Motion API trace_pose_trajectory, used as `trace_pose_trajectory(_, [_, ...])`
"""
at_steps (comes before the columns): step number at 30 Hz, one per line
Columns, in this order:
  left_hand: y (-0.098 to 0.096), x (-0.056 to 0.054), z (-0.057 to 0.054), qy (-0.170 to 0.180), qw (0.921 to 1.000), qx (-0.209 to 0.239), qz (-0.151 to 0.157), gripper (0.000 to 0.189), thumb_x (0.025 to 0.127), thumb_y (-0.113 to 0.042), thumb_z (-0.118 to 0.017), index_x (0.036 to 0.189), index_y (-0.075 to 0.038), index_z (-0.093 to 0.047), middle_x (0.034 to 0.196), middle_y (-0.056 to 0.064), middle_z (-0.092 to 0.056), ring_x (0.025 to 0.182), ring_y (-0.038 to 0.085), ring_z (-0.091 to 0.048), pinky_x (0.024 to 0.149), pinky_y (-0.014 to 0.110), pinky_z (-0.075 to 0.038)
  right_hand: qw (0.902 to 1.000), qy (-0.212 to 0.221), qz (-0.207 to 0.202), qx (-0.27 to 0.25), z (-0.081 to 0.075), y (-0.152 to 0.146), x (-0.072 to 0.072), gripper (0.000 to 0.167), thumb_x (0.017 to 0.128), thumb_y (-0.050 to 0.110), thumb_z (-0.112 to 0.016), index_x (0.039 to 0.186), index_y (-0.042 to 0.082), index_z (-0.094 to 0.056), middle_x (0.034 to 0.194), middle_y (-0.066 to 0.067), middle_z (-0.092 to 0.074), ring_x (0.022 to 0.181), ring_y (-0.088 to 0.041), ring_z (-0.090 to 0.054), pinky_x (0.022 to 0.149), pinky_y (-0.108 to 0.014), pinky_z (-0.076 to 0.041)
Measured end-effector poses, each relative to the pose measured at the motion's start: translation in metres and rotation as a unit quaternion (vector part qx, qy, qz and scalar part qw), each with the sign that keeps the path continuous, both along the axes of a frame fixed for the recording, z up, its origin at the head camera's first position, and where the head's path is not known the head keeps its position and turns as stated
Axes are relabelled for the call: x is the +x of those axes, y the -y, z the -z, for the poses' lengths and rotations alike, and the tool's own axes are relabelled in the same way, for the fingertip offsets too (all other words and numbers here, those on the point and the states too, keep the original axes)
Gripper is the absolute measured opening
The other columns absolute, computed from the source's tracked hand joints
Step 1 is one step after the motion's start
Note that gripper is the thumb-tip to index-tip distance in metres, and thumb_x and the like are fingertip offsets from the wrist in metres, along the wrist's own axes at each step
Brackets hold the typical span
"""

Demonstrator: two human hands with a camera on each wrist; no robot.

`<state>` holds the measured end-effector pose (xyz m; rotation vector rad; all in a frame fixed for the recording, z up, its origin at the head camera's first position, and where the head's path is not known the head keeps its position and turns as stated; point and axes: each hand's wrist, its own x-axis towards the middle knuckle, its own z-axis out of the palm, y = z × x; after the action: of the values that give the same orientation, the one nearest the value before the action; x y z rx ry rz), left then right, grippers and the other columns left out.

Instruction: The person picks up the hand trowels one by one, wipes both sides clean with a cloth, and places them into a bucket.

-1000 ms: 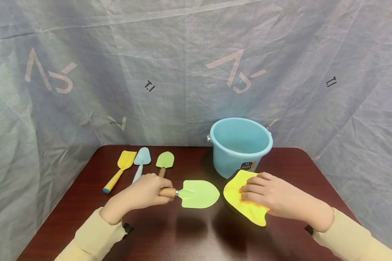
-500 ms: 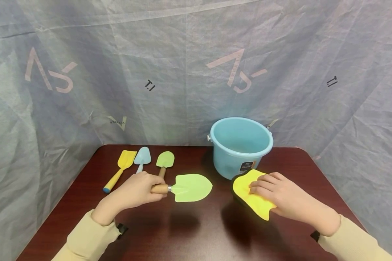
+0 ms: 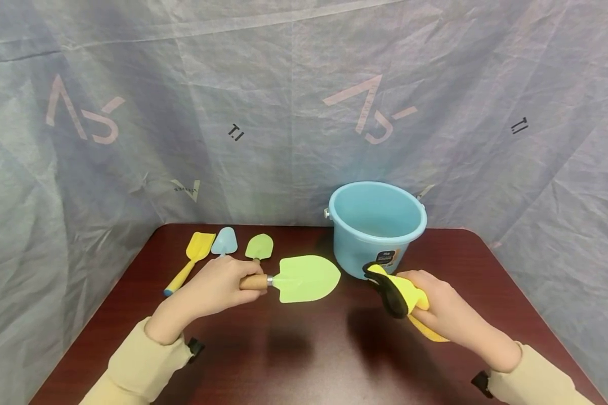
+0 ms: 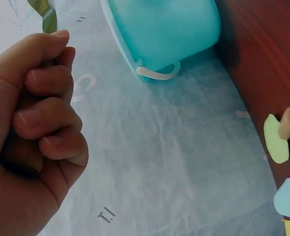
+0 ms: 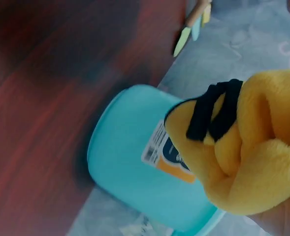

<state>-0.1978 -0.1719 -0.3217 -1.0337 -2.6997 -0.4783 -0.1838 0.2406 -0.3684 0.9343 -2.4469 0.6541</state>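
Observation:
In the head view my left hand (image 3: 222,284) grips the wooden handle of a garden trowel (image 3: 309,278). The trowel's light green blade points right, raised above the table. The left wrist view shows the fingers curled round that handle, with only a bit of the blade at the top. On the right, my right hand (image 3: 451,301) holds a yellow cloth (image 3: 405,289) with a dark edge, bunched up in front of the bucket. Fluffy folds of the cloth hide most of that hand in the right wrist view.
A light blue bucket (image 3: 349,247) stands at the back right of the dark red table (image 3: 324,360). At the back left lie a yellow shovel (image 3: 199,247), a light blue shovel (image 3: 225,242) and a smaller green trowel (image 3: 259,246). A grey fabric sheet (image 3: 284,112) hangs behind.
The right hand has turned and bunched the cloth, which was spread flatter before, and shifted right. The left hand has raised the trowel a little, moving it left and then back right.

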Motion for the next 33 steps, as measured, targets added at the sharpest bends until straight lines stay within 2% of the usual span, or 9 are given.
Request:
trace_pose_trajectory(3, [-0.004,0.000,-0.005,0.000,0.9999,0.012,0.003,0.021,0.078,-0.026,-0.074,0.072,-0.028,-0.054,0.055,-0.020,-0.037,0.050,-0.003,-0.036,0.048,0.019,-0.035,0.9966,0.069,-0.005,-0.045,0.002,0.003,-0.001,0.042,0.074,0.006,-0.073,0.109,0.024,-0.058,0.087,0.015,-0.058,0.070,0.000,-0.054,0.060,-0.021,-0.046])
trace_pose_trajectory(5, [-0.007,0.001,-0.009,-0.004,0.9998,0.018,0.008,0.020,0.078,-0.025,-0.074,0.071,-0.028,-0.055,0.055,-0.020,-0.037,0.049,-0.003,-0.036,0.047,0.019,-0.035,0.9897,0.121,0.003,-0.076,0.003,0.006,-0.002,0.035,0.079,0.009,-0.071,0.107,0.024,-0.057,0.079,0.012,-0.058,0.061,-0.001,-0.056,0.055,-0.023,-0.047])
trace_pose_trajectory(7, [-0.010,0.001,-0.012,-0.009,0.9996,0.023,0.013,0.022,0.079,-0.024,-0.073,0.069,-0.027,-0.053,0.054,-0.020,-0.036,0.049,-0.003,-0.034,0.047,0.019,-0.034,0.9755,0.187,0.018,-0.114,0.003,0.009,-0.001,0.026,0.083,0.014,-0.069,0.105,0.021,-0.056,0.074,0.006,-0.059,0.054,-0.006,-0.058,0.051,-0.026,-0.049])
trace_pose_trajectory(9, [-0.013,0.001,-0.015,-0.016,0.9994,0.024,0.016,0.024,0.079,-0.023,-0.072,0.068,-0.027,-0.051,0.054,-0.020,-0.034,0.048,-0.003,-0.032,0.046,0.018,-0.033,0.9554,0.252,0.034,-0.149,0.003,0.010,-0.002,0.021,0.086,0.019,-0.066,0.104,0.015,-0.056,0.070,0.000,-0.060,0.051,-0.012,-0.060,0.050,-0.030,-0.050])
trace_pose_trajectory(12, [-0.018,0.000,-0.018,-0.021,0.9992,0.025,0.022,0.025,0.080,-0.023,-0.071,0.068,-0.026,-0.050,0.054,-0.019,-0.030,0.048,-0.002,-0.028,0.047,0.017,-0.032,0.9187,0.338,0.039,-0.200,0.002,0.012,-0.002,0.022,0.090,0.021,-0.061,0.102,0.004,-0.055,0.070,-0.010,-0.062,0.053,-0.021,-0.063,0.051,-0.036,-0.052])
trace_pose_trajectory(17, [-0.025,-0.001,-0.021,-0.028,0.9993,0.010,0.023,0.025,0.080,-0.025,-0.071,0.068,-0.025,-0.049,0.054,-0.018,-0.027,0.049,0.000,-0.028,0.047,0.018,-0.029,0.8638,0.423,-0.011,-0.274,0.006,0.012,-0.007,0.026,0.094,0.017,-0.053,0.109,-0.005,-0.053,0.077,-0.012,-0.066,0.061,-0.029,-0.067,0.056,-0.042,-0.054])
trace_pose_trajectory(24, [-0.036,-0.003,-0.024,-0.040,0.9989,0.001,0.024,0.018,0.080,-0.026,-0.072,0.073,-0.024,-0.056,0.054,-0.017,-0.035,0.051,0.002,-0.034,0.047,0.019,-0.031,0.7626,0.515,-0.075,-0.384,0.011,0.020,-0.010,0.017,0.097,0.016,-0.048,0.111,0.009,-0.054,0.088,-0.004,-0.069,0.075,-0.021,-0.070,0.068,-0.038,-0.055])
trace_pose_trajectory(30, [-0.046,-0.006,-0.025,-0.044,0.9980,0.010,0.044,0.023,0.081,-0.027,-0.071,0.070,-0.024,-0.051,0.056,-0.015,-0.026,0.053,0.003,-0.031,0.046,0.018,-0.028,0.6792,0.571,-0.136,-0.440,0.012,0.029,-0.011,0.020,0.100,0.018,-0.041,0.116,0.012,-0.052,0.099,-0.004,-0.068,0.086,-0.020,-0.069,0.077,-0.039,-0.054])
trace_pose_trajectory(33, [-0.050,-0.008,-0.024,-0.047,0.9972,0.016,0.055,0.026,0.082,-0.026,-0.070,0.068,-0.023,-0.048,0.057,-0.015,-0.023,0.054,0.003,-0.028,0.046,0.018,-0.026,0.6331,0.597,-0.164,-0.464,0.011,0.033,-0.011,0.021,0.101,0.018,-0.037,0.115,0.013,-0.052,0.100,-0.004,-0.067,0.088,-0.019,-0.068,0.080,-0.037,-0.053])
